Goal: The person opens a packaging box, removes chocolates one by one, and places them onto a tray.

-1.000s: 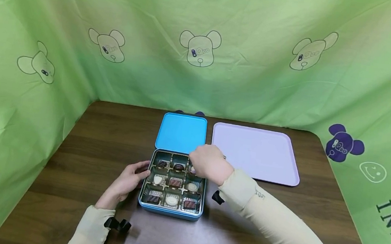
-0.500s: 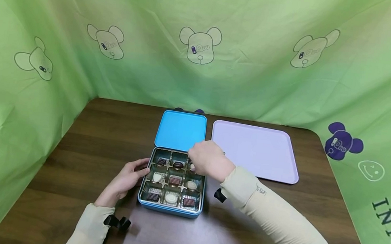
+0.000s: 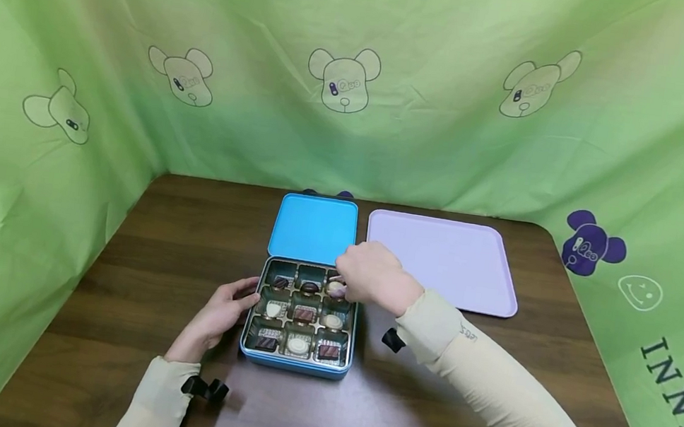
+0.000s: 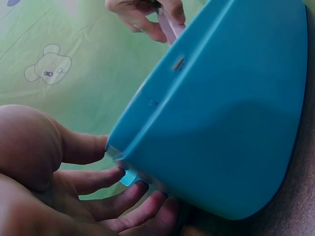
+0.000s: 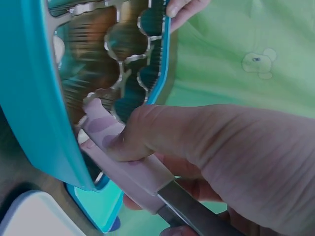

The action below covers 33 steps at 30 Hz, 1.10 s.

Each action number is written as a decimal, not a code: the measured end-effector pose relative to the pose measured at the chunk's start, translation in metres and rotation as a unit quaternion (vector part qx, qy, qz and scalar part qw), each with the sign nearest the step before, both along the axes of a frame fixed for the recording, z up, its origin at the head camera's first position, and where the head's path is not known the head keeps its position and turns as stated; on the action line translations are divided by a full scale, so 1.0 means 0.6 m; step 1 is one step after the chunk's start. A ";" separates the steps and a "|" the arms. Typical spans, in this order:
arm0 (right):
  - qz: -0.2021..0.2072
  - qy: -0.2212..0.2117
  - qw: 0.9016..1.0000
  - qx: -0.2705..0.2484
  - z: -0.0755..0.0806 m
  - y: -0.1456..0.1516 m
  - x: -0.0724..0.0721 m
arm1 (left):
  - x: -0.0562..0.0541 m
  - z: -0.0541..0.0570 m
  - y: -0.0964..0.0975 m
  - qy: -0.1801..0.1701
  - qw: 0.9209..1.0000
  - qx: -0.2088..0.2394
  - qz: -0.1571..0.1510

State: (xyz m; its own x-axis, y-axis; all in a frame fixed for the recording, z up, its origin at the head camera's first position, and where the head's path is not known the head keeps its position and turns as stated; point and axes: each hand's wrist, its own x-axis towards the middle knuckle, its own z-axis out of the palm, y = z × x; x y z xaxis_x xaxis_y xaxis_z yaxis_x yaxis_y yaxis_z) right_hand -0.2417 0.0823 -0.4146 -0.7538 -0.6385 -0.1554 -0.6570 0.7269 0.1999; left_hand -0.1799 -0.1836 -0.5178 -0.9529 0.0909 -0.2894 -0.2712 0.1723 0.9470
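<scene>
A blue tin (image 3: 294, 364) holds a divided insert with dark and pale chocolates in its compartments. My left hand (image 3: 221, 309) steadies the tin's left side, thumb at the rim and fingers bent against the wall, as the left wrist view shows. Over the back right compartment, my right hand (image 3: 373, 274) grips a pair of tongs (image 5: 125, 160) with pink tips and a metal body. The tongs' tips point down into that compartment, right at a pale chocolate (image 3: 335, 287); I cannot tell whether they pinch it.
Behind the tin its blue lid (image 3: 314, 228) lies folded back. A lilac tray (image 3: 445, 262) is at the back right of the wooden table (image 3: 172, 242). Green printed cloth (image 3: 230, 128) hangs around the back and sides.
My right hand has shifted slightly up and to the right with the tongs, bringing the pale chocolate in the back right compartment into clearer view. My left hand stays on the tin.
</scene>
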 end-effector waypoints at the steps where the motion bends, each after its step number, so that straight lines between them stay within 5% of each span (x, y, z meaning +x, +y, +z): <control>1: 0.000 0.003 1.000 0.000 0.003 0.000 0.001 | 0.000 -0.001 0.000 0.000 1.000 0.000 -0.001; 33: -0.022 0.018 0.998 -0.049 0.075 0.028 0.017 | -0.001 -0.005 -0.002 0.004 1.000 0.006 -0.003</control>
State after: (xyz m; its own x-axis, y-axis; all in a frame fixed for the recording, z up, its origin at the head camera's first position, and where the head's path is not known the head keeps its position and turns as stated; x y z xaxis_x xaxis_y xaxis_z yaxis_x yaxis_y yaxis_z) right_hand -0.2318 0.0989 -0.3695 -0.7854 -0.6154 -0.0662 -0.6176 0.7721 0.1495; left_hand -0.1806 -0.1846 -0.5206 -0.9547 0.1008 -0.2798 -0.2616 0.1629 0.9513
